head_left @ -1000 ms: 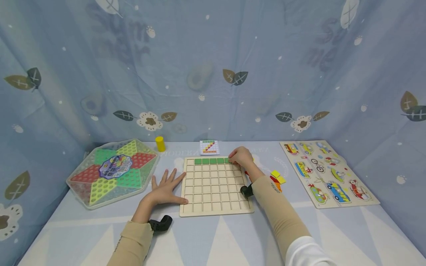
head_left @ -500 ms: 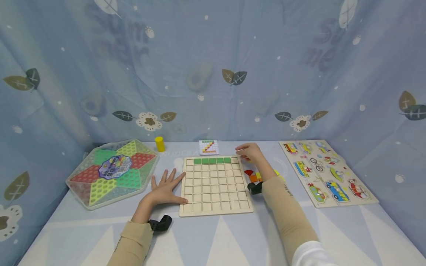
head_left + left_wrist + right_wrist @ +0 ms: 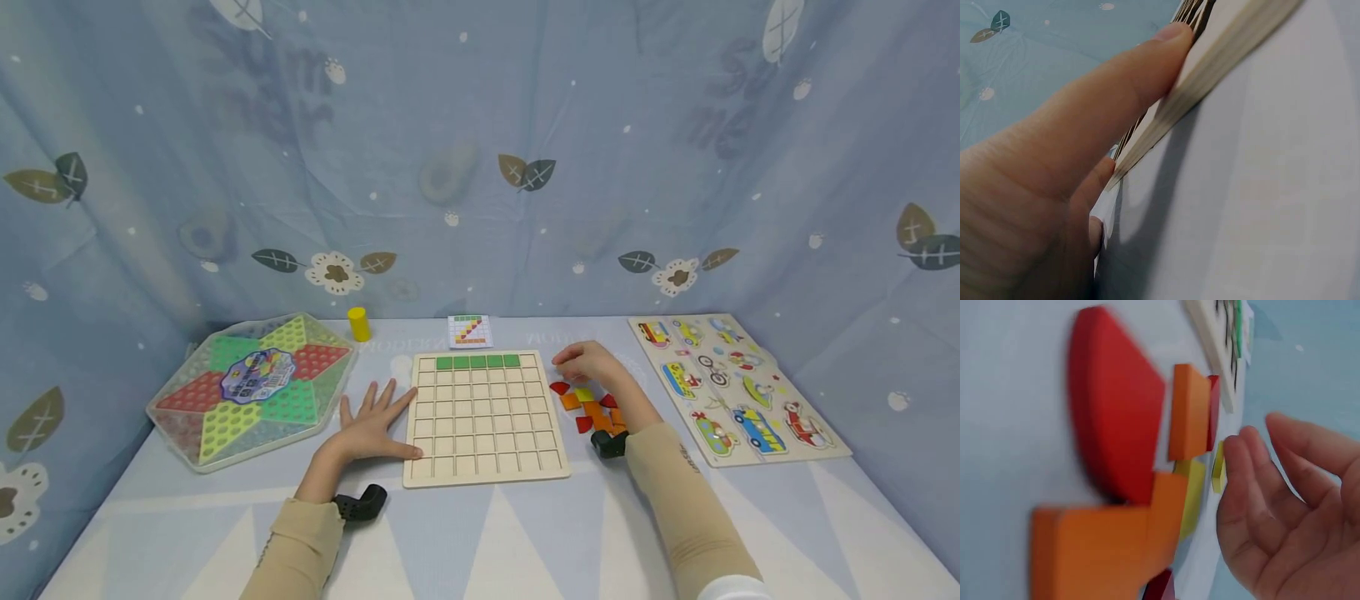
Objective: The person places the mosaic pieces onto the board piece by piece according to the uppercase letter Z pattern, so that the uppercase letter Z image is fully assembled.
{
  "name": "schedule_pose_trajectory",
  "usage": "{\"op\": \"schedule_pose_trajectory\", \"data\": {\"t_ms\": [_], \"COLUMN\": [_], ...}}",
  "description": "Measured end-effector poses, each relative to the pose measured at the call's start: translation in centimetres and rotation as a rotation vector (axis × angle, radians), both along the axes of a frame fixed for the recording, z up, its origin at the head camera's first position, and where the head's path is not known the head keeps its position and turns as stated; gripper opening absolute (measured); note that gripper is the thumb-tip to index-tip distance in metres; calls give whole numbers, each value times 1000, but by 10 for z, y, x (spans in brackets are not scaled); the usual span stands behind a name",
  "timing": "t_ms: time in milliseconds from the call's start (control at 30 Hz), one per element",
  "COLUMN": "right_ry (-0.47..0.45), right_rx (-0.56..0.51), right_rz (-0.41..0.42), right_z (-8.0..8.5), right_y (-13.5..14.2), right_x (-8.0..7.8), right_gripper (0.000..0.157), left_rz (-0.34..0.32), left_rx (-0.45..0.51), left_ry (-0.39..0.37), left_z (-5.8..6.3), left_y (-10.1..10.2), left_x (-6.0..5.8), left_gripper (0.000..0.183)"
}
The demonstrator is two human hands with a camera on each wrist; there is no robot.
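A square wooden grid board (image 3: 487, 421) lies flat in the middle of the table. Several green square tiles (image 3: 478, 362) sit side by side in its far row. My left hand (image 3: 372, 432) is spread at the board's left edge, and its thumb (image 3: 1129, 87) rests on the rim in the left wrist view. To the right of the board, my right hand (image 3: 591, 364) hovers with loosely bent fingers and nothing between them. Beneath and in front of it lie loose pieces: orange squares (image 3: 592, 409), red rounded pieces (image 3: 1119, 406) and yellow ones (image 3: 583, 394).
A small pattern card (image 3: 470, 332) lies behind the board. Back left stand a yellow cylinder (image 3: 359, 325) and a hexagonal star-patterned game box (image 3: 202, 421). On the far right is a wooden vehicle picture puzzle (image 3: 738, 387). A blue curtain (image 3: 480, 233) closes off the back.
My right hand has left the far row's right end and moved right, over to the loose pieces, uncovering the board's far right corner. The left hand stays in place.
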State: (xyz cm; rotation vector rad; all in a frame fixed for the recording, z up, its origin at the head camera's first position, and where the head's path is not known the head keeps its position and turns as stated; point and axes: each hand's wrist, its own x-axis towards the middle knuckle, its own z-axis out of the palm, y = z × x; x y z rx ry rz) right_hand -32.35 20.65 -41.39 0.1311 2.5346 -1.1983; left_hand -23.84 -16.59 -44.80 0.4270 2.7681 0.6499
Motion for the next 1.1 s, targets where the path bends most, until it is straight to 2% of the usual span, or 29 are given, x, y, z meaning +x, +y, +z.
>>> {"op": "schedule_pose_trajectory", "data": {"t_ms": [100,167,467,600,767,900,1100], "right_ry": [17,28,25,12,27,63,62], "right_rx": [78,111,205,209,106,6,-98], "right_rz": [114,149,127,118,123,119,68], "right_z": [-1,-1,-4,-2,3,7,5], "right_y": [1,0,-7,-6,-8,-14,-32], "right_x": [5,7,13,12,10,8,4], "right_gripper": [21,20,18,16,13,17,24], "left_rz": [3,4,3,4,7,9,8], "left_rx": [4,5,0,-5,-2,0,7], "left_ry": [-2,-3,1,3,2,-1,-6], "left_z": [0,1,2,1,1,0,0], "left_y": [0,0,1,1,1,1,1], "left_x": [0,0,1,1,0,0,0], "left_gripper": [108,108,107,107,107,107,107]}}
